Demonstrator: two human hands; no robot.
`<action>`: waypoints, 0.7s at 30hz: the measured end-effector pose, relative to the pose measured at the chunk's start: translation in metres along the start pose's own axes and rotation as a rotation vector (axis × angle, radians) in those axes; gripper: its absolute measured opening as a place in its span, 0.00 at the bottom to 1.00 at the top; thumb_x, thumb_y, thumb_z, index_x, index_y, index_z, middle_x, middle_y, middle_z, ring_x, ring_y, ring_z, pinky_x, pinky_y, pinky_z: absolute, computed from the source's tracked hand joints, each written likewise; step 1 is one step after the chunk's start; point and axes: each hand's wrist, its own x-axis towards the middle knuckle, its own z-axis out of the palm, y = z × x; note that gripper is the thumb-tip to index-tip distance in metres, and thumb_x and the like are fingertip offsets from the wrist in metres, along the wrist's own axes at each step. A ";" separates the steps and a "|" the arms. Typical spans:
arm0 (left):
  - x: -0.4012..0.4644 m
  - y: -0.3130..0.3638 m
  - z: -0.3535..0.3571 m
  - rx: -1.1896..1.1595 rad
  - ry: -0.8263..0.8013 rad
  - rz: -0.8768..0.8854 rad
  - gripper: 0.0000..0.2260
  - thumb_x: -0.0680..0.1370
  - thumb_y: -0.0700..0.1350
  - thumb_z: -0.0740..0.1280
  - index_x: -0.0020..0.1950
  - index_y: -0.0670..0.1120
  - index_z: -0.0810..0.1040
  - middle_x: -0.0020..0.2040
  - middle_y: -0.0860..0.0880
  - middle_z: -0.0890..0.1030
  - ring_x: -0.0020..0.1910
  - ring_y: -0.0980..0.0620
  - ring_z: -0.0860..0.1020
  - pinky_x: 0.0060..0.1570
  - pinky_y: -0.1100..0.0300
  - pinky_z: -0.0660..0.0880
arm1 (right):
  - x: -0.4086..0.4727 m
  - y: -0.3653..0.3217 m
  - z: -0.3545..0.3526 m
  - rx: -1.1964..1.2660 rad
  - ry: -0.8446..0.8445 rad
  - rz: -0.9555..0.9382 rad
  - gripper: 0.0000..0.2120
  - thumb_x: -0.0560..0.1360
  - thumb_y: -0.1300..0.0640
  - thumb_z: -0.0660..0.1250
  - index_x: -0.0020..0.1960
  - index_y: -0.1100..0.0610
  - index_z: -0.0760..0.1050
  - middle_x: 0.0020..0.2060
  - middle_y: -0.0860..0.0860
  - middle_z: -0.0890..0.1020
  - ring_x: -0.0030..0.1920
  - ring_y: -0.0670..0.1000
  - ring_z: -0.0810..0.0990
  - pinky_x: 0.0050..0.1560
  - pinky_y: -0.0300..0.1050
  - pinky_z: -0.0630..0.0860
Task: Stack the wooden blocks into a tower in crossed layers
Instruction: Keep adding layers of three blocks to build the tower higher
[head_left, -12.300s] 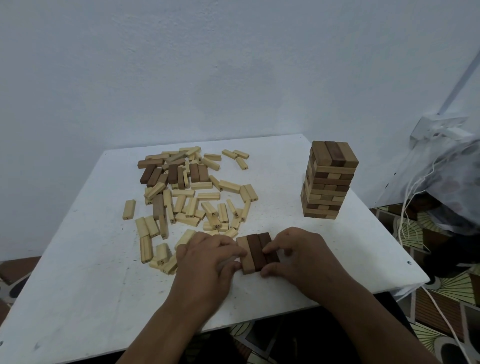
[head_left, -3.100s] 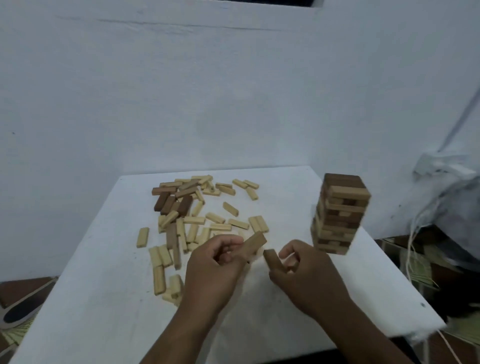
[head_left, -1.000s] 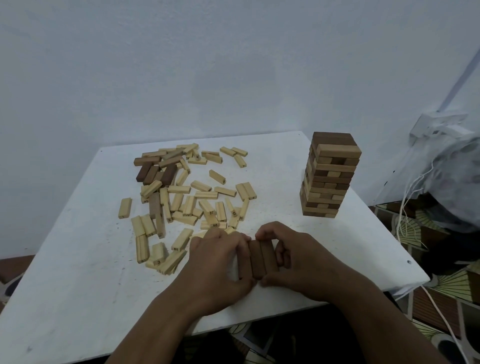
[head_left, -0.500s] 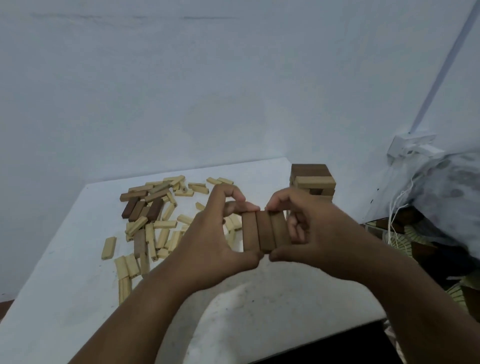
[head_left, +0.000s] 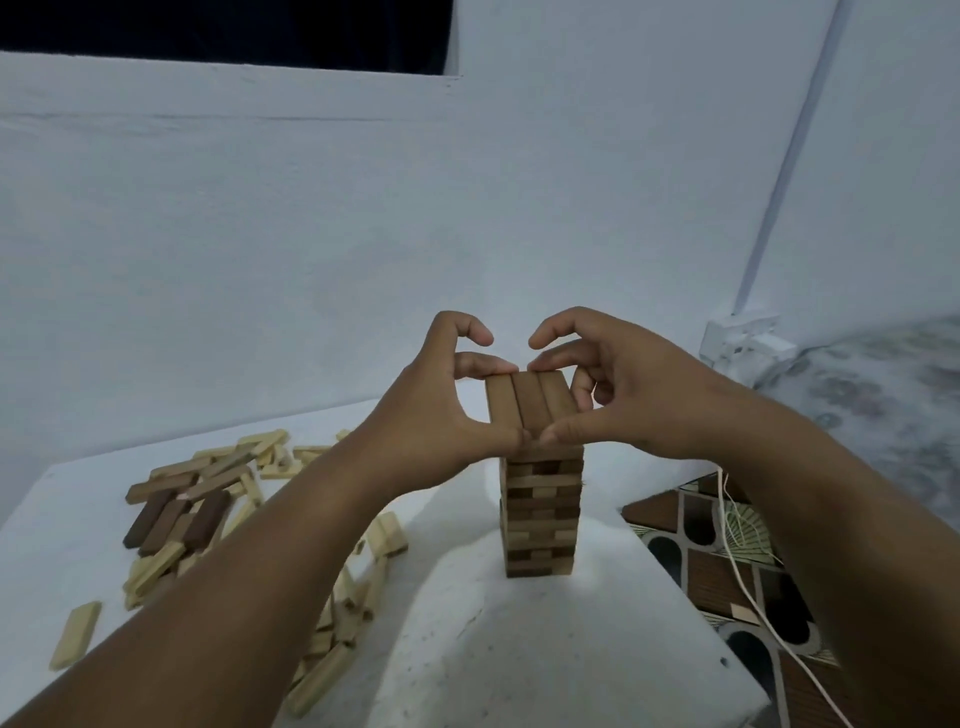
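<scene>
Three blocks (head_left: 529, 405) side by side, pinched between left hand (head_left: 441, 415) and right hand (head_left: 631, 397), sit atop tower (head_left: 540, 514), loose blocks (head_left: 208, 514) at 9 o'clock.

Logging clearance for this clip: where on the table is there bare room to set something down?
Bare table lies in front of the tower, out to the near and right edges. The left half is crowded with loose blocks. Both hands, left hand and right hand, hold three blocks at the tower's top.
</scene>
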 end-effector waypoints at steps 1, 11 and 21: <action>0.004 -0.002 0.003 0.000 -0.005 -0.015 0.31 0.67 0.44 0.78 0.59 0.58 0.62 0.57 0.60 0.80 0.52 0.73 0.73 0.40 0.76 0.70 | 0.003 0.004 -0.002 0.010 -0.009 0.011 0.32 0.59 0.49 0.82 0.58 0.38 0.71 0.56 0.45 0.81 0.35 0.48 0.77 0.41 0.63 0.78; 0.020 -0.020 0.019 0.039 -0.025 -0.077 0.33 0.67 0.44 0.79 0.61 0.58 0.61 0.57 0.60 0.80 0.53 0.66 0.73 0.45 0.69 0.66 | 0.015 0.033 0.002 0.064 -0.047 0.054 0.39 0.55 0.47 0.82 0.61 0.38 0.68 0.55 0.46 0.82 0.33 0.51 0.75 0.39 0.62 0.78; 0.023 -0.028 0.024 0.054 -0.033 -0.057 0.34 0.67 0.45 0.80 0.62 0.58 0.61 0.57 0.59 0.80 0.56 0.64 0.73 0.49 0.70 0.66 | 0.015 0.041 0.002 0.019 -0.043 0.076 0.39 0.59 0.52 0.83 0.62 0.39 0.66 0.55 0.45 0.81 0.34 0.52 0.77 0.40 0.50 0.79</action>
